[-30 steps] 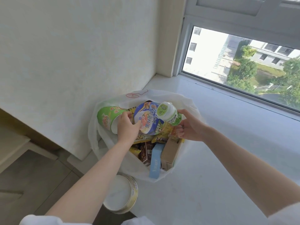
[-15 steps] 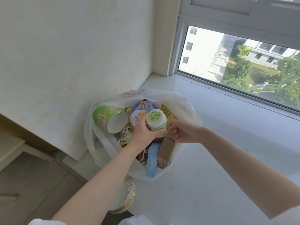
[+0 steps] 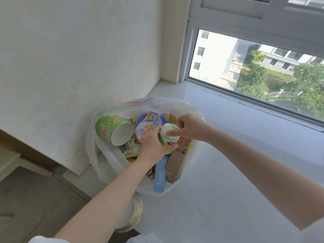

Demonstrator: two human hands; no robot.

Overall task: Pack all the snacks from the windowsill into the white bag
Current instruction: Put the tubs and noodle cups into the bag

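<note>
Head view is showing the left hand (image 3: 154,146) wrapping its fingers round the body of a small green-and-white bottle (image 3: 167,135), gripping it over the open mouth of the white bag (image 3: 105,163). The right hand (image 3: 190,128) is pinching at the bottle's cap end with curled fingers, index finger lying across the top. The bottle's long axis is tilting, cap pointing up and toward the camera, base aiming down into the bag, so the drop lies straight below the grip. The left hand is sitting nearer the bag's middle and looks the one to lower it. Around it, a blue-lidded noodle bowl (image 3: 149,123), a green cup (image 3: 112,128) on its side and a cardboard box (image 3: 175,162) are crowding the bag, which is sitting on the windowsill (image 3: 228,172) against the wall.
</note>
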